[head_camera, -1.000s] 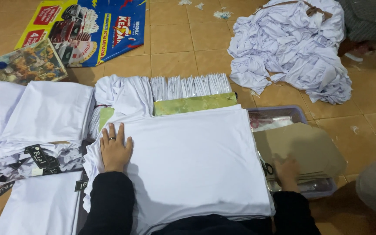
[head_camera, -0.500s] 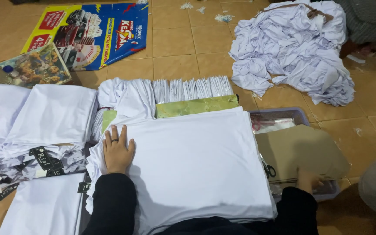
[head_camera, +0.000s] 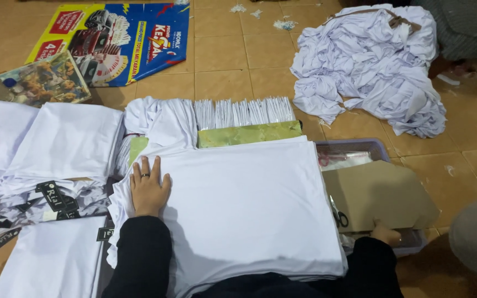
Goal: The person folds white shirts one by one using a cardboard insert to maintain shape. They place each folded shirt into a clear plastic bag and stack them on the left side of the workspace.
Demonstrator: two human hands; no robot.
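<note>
Your right hand (head_camera: 385, 233) has moved since a second ago: then it lay flat on the brown cardboard sheet (head_camera: 379, 193), and now it sits at the sheet's lower edge, at the lower right of the frame. Most of the hand is hidden under that edge, so I cannot tell whether the fingers have closed on the cardboard.

Your left hand (head_camera: 149, 189) has not changed. It rests open and flat, fingers spread, on the left side of the folded white cloth stack (head_camera: 244, 204) in the centre, and grips nothing.

The cardboard lies over a plastic basket (head_camera: 354, 146), with scissors (head_camera: 339, 217) beside the stack. All this is on a brown tiled floor (head_camera: 222, 55). A loose heap of white cloth (head_camera: 371, 66) is at the upper right, a colourful poster (head_camera: 117, 41) at the upper left.
</note>
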